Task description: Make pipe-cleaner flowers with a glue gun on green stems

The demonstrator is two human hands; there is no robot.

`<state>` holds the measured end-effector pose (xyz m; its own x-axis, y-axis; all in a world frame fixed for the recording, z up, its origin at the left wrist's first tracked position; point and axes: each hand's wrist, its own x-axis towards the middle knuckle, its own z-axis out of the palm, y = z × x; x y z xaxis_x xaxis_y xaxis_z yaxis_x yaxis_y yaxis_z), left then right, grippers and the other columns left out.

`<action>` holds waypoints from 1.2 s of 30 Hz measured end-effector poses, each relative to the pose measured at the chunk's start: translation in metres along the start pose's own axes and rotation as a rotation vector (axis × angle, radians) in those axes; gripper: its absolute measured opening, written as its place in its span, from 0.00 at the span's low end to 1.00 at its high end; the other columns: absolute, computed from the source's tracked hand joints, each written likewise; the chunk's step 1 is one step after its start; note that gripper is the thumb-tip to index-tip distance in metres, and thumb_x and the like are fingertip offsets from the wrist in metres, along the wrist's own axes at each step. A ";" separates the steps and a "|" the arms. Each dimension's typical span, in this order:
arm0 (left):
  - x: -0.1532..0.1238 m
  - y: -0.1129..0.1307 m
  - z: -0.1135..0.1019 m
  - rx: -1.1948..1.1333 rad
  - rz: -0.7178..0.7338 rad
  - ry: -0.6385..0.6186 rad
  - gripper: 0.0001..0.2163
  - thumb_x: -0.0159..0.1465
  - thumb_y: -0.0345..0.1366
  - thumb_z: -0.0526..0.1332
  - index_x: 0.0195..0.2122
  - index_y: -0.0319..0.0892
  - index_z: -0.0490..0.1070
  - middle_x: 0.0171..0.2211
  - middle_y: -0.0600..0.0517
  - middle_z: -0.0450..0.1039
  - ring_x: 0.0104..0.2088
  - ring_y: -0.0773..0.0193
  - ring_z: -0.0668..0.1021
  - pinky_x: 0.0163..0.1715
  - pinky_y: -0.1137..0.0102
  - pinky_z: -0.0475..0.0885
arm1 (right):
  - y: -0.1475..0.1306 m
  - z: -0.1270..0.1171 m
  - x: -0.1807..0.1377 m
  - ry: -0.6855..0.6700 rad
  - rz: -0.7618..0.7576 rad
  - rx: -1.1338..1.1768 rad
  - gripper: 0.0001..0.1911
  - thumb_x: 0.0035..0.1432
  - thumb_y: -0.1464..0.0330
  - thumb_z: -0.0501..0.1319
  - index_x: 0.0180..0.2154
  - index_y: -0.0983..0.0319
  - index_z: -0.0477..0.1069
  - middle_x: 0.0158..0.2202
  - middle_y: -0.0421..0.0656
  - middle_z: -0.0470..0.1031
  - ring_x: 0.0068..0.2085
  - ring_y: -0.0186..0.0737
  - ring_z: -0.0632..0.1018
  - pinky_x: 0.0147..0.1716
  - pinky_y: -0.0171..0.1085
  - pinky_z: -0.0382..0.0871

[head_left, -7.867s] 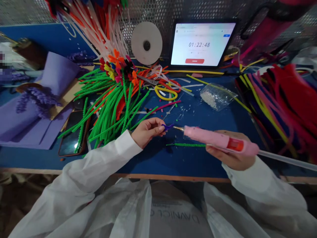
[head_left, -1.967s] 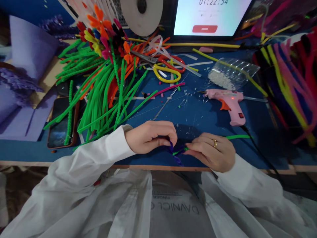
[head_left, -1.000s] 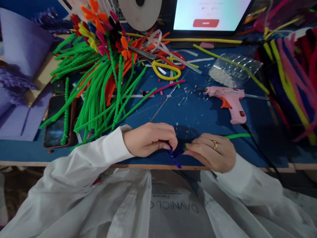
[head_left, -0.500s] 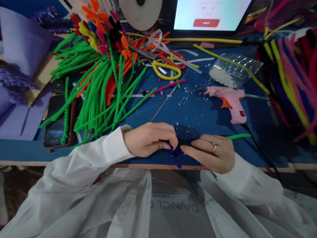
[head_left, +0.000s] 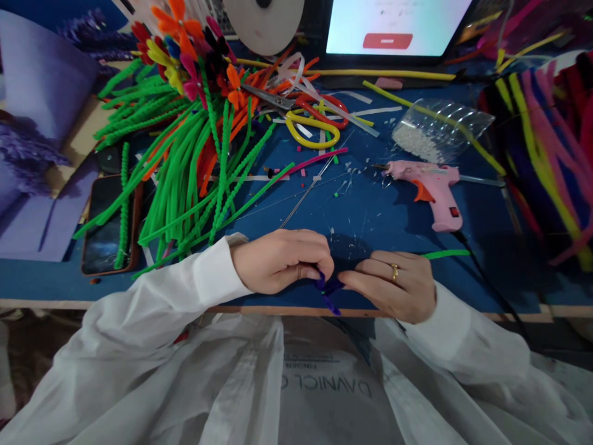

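A small dark purple pipe-cleaner flower (head_left: 330,301) with looped petals is between my hands, just above the table's front edge. My left hand (head_left: 291,259) is closed, with thumb and forefinger pinching one petal. My right hand (head_left: 393,281), with a gold ring on one finger, is closed too, and its thumb and fingertip pinch the petal on the right side. A green pipe cleaner (head_left: 447,254) sticks out to the right from behind my right hand; whether it joins the flower is hidden.
Green pipe-cleaner stems (head_left: 173,191) and bright flowers (head_left: 178,28) lie left, partly over a phone (head_left: 102,216). Scissors (head_left: 312,137) are beyond my hands. A pink glue gun (head_left: 442,194), its cord trailing toward the front edge, and colored pipe cleaners (head_left: 542,148) are right.
My right hand has turned slightly and shifted a little to the left. My left hand and the purple flower look nearly the same.
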<state>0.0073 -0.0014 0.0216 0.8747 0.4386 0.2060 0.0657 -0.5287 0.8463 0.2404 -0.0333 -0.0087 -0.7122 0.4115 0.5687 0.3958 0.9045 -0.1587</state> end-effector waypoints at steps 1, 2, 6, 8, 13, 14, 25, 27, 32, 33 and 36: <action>0.000 0.000 0.000 0.000 -0.004 -0.001 0.07 0.63 0.25 0.51 0.33 0.39 0.67 0.32 0.46 0.72 0.35 0.64 0.72 0.40 0.71 0.68 | 0.000 0.000 0.000 0.006 -0.002 0.004 0.06 0.58 0.72 0.61 0.39 0.61 0.69 0.25 0.36 0.73 0.25 0.29 0.70 0.23 0.32 0.60; 0.000 0.000 0.000 0.000 -0.009 -0.003 0.07 0.63 0.25 0.51 0.33 0.39 0.67 0.32 0.46 0.72 0.35 0.64 0.72 0.40 0.71 0.68 | 0.000 0.000 0.000 0.012 -0.003 0.009 0.06 0.58 0.72 0.61 0.39 0.62 0.69 0.25 0.36 0.73 0.25 0.29 0.70 0.23 0.32 0.59; -0.001 0.000 0.000 -0.008 -0.014 0.001 0.07 0.64 0.26 0.52 0.34 0.39 0.67 0.32 0.46 0.72 0.36 0.64 0.72 0.39 0.72 0.68 | 0.001 0.000 0.002 0.017 -0.005 0.020 0.08 0.56 0.74 0.62 0.40 0.63 0.69 0.25 0.37 0.73 0.25 0.29 0.70 0.23 0.32 0.59; -0.002 0.000 0.000 -0.009 -0.007 0.006 0.06 0.64 0.25 0.52 0.34 0.38 0.67 0.32 0.46 0.72 0.36 0.64 0.72 0.40 0.71 0.68 | 0.002 0.000 0.002 0.021 -0.025 0.021 0.09 0.55 0.76 0.62 0.40 0.63 0.69 0.24 0.37 0.72 0.25 0.30 0.70 0.23 0.32 0.59; -0.001 0.000 0.001 -0.007 -0.004 0.003 0.06 0.63 0.24 0.52 0.33 0.38 0.68 0.32 0.45 0.72 0.36 0.64 0.72 0.39 0.72 0.68 | 0.002 0.003 -0.002 0.007 -0.009 0.021 0.08 0.57 0.75 0.60 0.40 0.61 0.67 0.25 0.36 0.72 0.25 0.30 0.69 0.23 0.32 0.59; -0.001 0.000 0.000 -0.007 -0.005 0.003 0.06 0.63 0.24 0.52 0.33 0.38 0.68 0.32 0.45 0.72 0.35 0.64 0.72 0.39 0.72 0.68 | 0.001 0.003 -0.003 0.002 0.000 0.021 0.08 0.58 0.75 0.60 0.40 0.60 0.67 0.25 0.36 0.72 0.25 0.30 0.69 0.24 0.32 0.59; -0.002 0.001 0.001 -0.007 -0.024 0.026 0.06 0.63 0.26 0.54 0.34 0.38 0.69 0.32 0.46 0.73 0.35 0.65 0.73 0.39 0.72 0.70 | 0.000 0.002 -0.002 -0.008 0.032 0.030 0.05 0.58 0.72 0.61 0.39 0.60 0.68 0.25 0.36 0.73 0.25 0.29 0.69 0.23 0.33 0.58; -0.002 0.001 0.001 -0.011 -0.021 0.047 0.06 0.63 0.26 0.55 0.35 0.37 0.70 0.32 0.46 0.74 0.35 0.66 0.74 0.39 0.73 0.70 | 0.000 0.002 -0.002 -0.002 0.025 0.040 0.06 0.58 0.73 0.61 0.38 0.61 0.68 0.25 0.37 0.73 0.24 0.29 0.70 0.22 0.33 0.59; -0.002 0.000 0.001 -0.024 -0.013 0.060 0.06 0.63 0.27 0.56 0.36 0.38 0.72 0.33 0.45 0.74 0.35 0.67 0.76 0.38 0.75 0.71 | 0.000 0.001 -0.001 -0.006 0.023 0.049 0.06 0.57 0.74 0.61 0.38 0.62 0.68 0.25 0.37 0.73 0.24 0.29 0.70 0.22 0.33 0.59; -0.002 0.000 0.001 -0.023 -0.008 0.061 0.06 0.63 0.27 0.56 0.36 0.37 0.73 0.33 0.45 0.74 0.35 0.67 0.76 0.38 0.76 0.71 | 0.000 0.002 -0.001 -0.005 0.025 0.046 0.06 0.58 0.74 0.61 0.38 0.61 0.68 0.25 0.37 0.73 0.24 0.29 0.70 0.23 0.32 0.59; -0.003 -0.001 0.002 -0.003 0.005 0.064 0.06 0.63 0.27 0.56 0.36 0.38 0.74 0.34 0.45 0.74 0.34 0.67 0.76 0.38 0.75 0.71 | 0.001 0.001 -0.001 -0.013 0.028 0.045 0.05 0.58 0.73 0.60 0.39 0.61 0.68 0.25 0.36 0.73 0.25 0.29 0.70 0.23 0.32 0.59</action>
<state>0.0056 -0.0035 0.0195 0.8426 0.4817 0.2408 0.0604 -0.5288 0.8466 0.2403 -0.0328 -0.0104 -0.7089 0.4382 0.5526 0.3900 0.8964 -0.2105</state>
